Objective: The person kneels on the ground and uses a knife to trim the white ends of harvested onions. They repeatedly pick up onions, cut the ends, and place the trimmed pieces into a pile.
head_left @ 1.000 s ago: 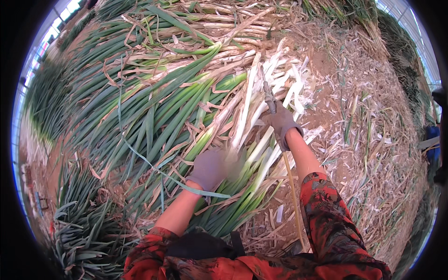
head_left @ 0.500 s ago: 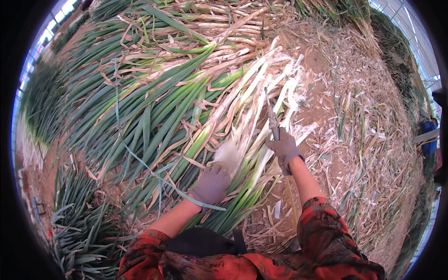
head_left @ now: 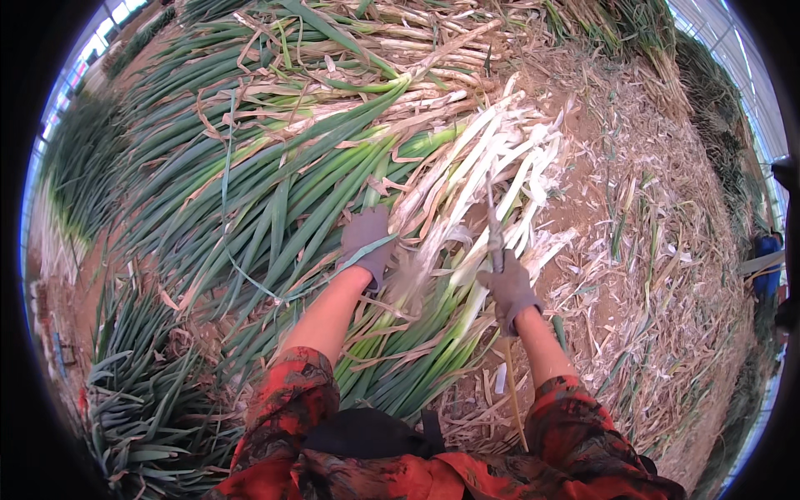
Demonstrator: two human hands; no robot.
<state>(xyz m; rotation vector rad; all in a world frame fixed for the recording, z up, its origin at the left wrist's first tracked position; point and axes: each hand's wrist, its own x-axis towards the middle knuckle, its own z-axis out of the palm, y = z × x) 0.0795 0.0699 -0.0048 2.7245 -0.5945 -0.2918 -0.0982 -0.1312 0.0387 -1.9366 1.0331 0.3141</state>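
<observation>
My right hand (head_left: 510, 292), in a grey glove, is closed round the handle of an air gun (head_left: 495, 229) with a long thin nozzle. A thin tan hose (head_left: 514, 392) runs down from it toward me. The nozzle points away over peeled white stalks of long green onions (head_left: 533, 158). My left hand (head_left: 365, 242), gloved too, rests with fingers extended on the green leaves (head_left: 275, 187) of unpeeled onions, holding nothing visible. Across that glove lies a narrow pale green strip (head_left: 379, 245). Beneath and beside my hands, more onions (head_left: 442, 321) lie with leaves toward me.
Dry peelings (head_left: 642, 275) litter the soil on the right. Several unpeeled onions (head_left: 433, 42) are heaped at the far side. Green leaf piles (head_left: 150, 408) stand at the near left, and a white-stemmed bundle (head_left: 62, 225) lies at the far left.
My left hand has moved away from the blurred pale stalks, up and left onto the green leaves. The air gun stays in my right hand, which sits slightly lower in view.
</observation>
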